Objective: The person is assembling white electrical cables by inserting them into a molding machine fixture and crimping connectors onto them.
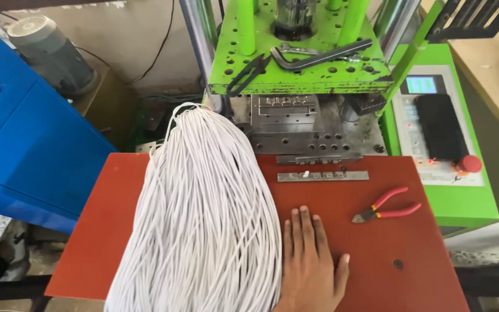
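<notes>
My left hand lies flat, palm down, on the red table top, fingers stretched toward the machine and holding nothing. Its little-finger side touches a thick bundle of white cables that runs from the table's near edge up to the machine. Red-handled cutting pliers lie on the table to the right of the hand, apart from it. A narrow metal mould strip lies across the table beyond the fingertips. My right hand is not in view.
A green moulding press stands behind the table, with a wrench and dark pliers on its plate and a steel mould block below. Its control panel with a red button is at right. A blue machine housing is at left.
</notes>
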